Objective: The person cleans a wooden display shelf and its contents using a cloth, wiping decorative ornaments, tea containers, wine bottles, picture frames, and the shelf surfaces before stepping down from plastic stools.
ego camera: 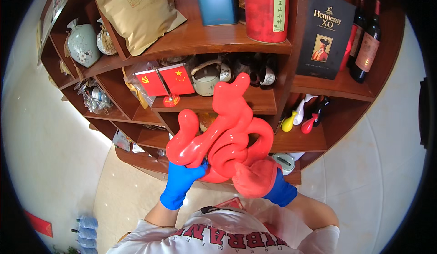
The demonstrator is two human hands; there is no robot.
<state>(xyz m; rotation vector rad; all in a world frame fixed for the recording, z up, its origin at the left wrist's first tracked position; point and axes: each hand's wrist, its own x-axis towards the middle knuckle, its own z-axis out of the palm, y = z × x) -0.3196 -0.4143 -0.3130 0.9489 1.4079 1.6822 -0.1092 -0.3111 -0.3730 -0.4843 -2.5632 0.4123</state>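
A glossy red abstract sculpture (228,127) with looping, rounded limbs is held up before me, in front of the wooden shelves. My left hand (182,180), in a blue glove, grips its lower left part with the thumb pointing inward. My right hand (280,189) also wears a blue glove, seen only at the wrist. A soft red cloth or mitt (254,179) covers its fingers and lies against the sculpture's lower right side. How those fingers are bent is hidden.
Behind the sculpture stands a wooden display shelf (218,44). It holds a desk flag stand (167,86), a teapot (206,81), a red tin (267,13), a boxed Hennessy (326,35), wine bottles (368,49), small figurines (300,115) and a celadon vase (83,44). Water bottles (87,233) stand at lower left.
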